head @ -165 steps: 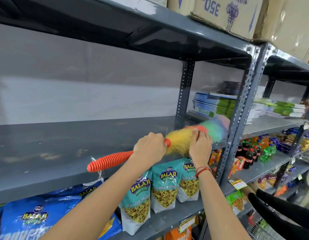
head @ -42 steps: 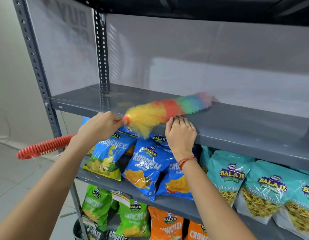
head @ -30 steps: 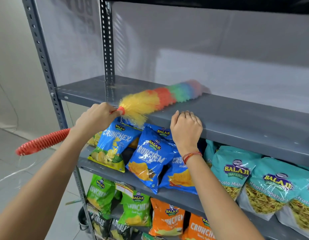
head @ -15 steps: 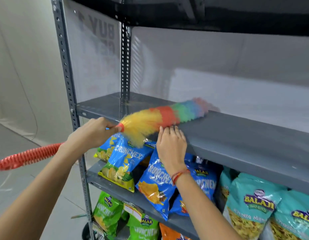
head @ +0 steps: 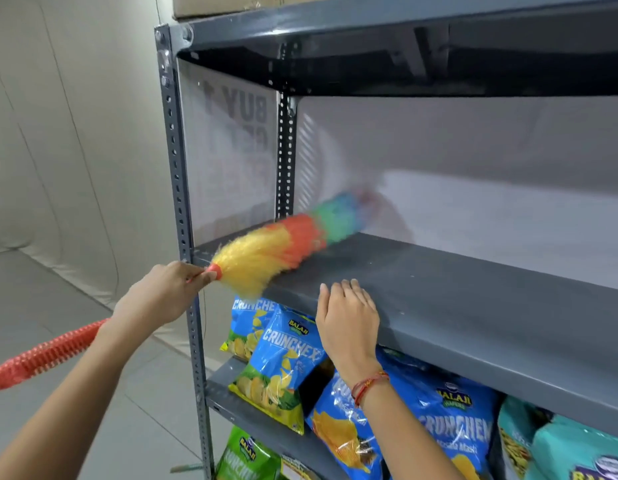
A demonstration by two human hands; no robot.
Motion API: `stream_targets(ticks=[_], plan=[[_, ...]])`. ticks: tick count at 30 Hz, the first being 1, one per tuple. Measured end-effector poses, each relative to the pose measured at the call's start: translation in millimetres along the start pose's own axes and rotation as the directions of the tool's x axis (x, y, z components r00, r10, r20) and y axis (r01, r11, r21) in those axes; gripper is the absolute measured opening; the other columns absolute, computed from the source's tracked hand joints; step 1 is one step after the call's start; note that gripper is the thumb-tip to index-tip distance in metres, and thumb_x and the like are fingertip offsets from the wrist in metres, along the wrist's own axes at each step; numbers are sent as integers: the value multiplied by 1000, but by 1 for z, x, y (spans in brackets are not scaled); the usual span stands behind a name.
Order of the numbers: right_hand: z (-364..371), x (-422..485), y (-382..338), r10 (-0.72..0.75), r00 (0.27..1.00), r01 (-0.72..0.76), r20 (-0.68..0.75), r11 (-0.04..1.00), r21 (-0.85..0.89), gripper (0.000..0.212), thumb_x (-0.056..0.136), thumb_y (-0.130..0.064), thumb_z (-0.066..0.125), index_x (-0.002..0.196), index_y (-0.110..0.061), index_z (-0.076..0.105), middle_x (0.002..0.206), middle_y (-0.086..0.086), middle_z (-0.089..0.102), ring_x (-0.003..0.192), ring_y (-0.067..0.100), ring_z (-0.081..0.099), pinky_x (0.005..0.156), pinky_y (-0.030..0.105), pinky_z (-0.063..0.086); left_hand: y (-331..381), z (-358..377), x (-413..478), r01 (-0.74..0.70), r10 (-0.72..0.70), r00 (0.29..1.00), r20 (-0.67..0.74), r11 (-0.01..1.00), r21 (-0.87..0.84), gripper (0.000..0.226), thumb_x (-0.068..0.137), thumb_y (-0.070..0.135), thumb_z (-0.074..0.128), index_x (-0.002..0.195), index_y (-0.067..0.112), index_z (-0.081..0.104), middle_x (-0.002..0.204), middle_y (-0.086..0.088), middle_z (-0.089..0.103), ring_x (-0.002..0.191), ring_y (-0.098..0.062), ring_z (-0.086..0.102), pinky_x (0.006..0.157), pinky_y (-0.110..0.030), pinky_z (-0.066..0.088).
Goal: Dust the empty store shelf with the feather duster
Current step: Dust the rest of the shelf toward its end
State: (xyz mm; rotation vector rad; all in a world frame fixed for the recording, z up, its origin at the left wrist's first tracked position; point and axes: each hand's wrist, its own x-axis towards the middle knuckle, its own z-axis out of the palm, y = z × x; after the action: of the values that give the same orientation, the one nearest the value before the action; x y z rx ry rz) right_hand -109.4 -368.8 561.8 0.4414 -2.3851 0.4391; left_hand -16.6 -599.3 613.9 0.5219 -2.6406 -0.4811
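Feather duster (head: 283, 242): its head lies across the left end of the empty shelf (head: 439, 289), yellow fibres spilling over the front lip, far tip blurred near the back panel.
Long axis: runs from the near-left, where it is held, up and away to the right toward the rear of the shelf; the ribbed orange handle (head: 44, 355) trails back down-left along the forearm.
Direction from the grip: the fibres lie ahead and to the right of the left hand (head: 162, 296), so a sweep along the shelf would, by the look of it, carry rightward over the bare surface.
Grip: the left hand's fingers are pressed around the neck of the duster just behind the orange collar.
Nearer hand: the left hand holds the tool; the right hand (head: 349, 317) rests flat and spread on the shelf's front edge, just beside the yellow fibres, holding nothing.
Look: bands of yellow, orange-red, green and blue, fluffy and loose; tip smeared by motion.
Surroundings: grey slotted uprights (head: 177, 188), snack bags (head: 283, 358) on the shelf below.
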Motion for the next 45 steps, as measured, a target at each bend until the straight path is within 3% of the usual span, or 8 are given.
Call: stream_targets(ticks=[3,6,9,11,16,20,28,45], plan=[[11,11,-14,-31,997,26,75,998,60,37,97,-25,43,102,3,67,111,21,69,115,32,59,101,40,47,-5,-8,6,-31,37,979,199,999,-34,38,88,56,45,106,35,71,48,2,42,46,-15,41,49,-26,37],[17,13,-25,-19,994,19,110,1000,2,39,97,-26,41,105,3,66,112,20,69,112,33,61,98,39,49,-12,-12,16,113,-91,956,279,991,-65,42,88,55,48,105,25,72,49,1,40,42,-15,34,40,-21,32],[17,11,-31,17,998,-12,55,996,-88,35,91,-24,48,92,1,73,98,17,75,97,31,69,85,37,57,-22,-13,23,172,-179,983,40,974,149,53,91,56,41,107,15,70,69,-11,58,59,-27,56,55,-29,46],[20,9,-32,23,999,-21,24,995,-94,38,89,-25,46,89,0,74,95,17,76,94,31,70,83,36,58,-28,-7,24,117,-52,979,-198,937,329,53,93,54,35,105,15,68,82,-14,65,75,-34,65,63,-34,48],[25,11,-31,19,1000,-18,15,996,-93,29,89,-22,58,92,2,73,98,18,75,97,32,70,85,38,58,-42,-3,28,138,-140,990,0,975,173,47,88,63,39,111,34,68,67,-5,58,68,-29,59,63,-31,49],[24,11,-31,8,1000,-7,11,998,-64,32,92,-24,53,96,2,72,102,18,74,101,32,68,89,39,55,-46,4,38,178,-135,975,-176,950,258,52,94,53,37,106,15,69,78,-10,58,68,-29,54,61,-32,44],[26,11,-31,10,1000,-11,-15,997,-74,32,93,-22,51,95,2,72,101,18,74,100,33,68,88,38,55,-52,16,37,166,-90,963,-253,940,297,49,95,50,37,106,15,69,80,-11,65,68,-32,62,60,-34,50],[24,8,-30,-12,999,13,32,999,-44,41,92,-32,53,99,5,70,104,20,73,104,34,66,91,40,54,-14,34,30,117,-51,966,-252,960,255,51,96,50,36,94,9,66,81,-13,65,69,-33,60,59,-34,47]])
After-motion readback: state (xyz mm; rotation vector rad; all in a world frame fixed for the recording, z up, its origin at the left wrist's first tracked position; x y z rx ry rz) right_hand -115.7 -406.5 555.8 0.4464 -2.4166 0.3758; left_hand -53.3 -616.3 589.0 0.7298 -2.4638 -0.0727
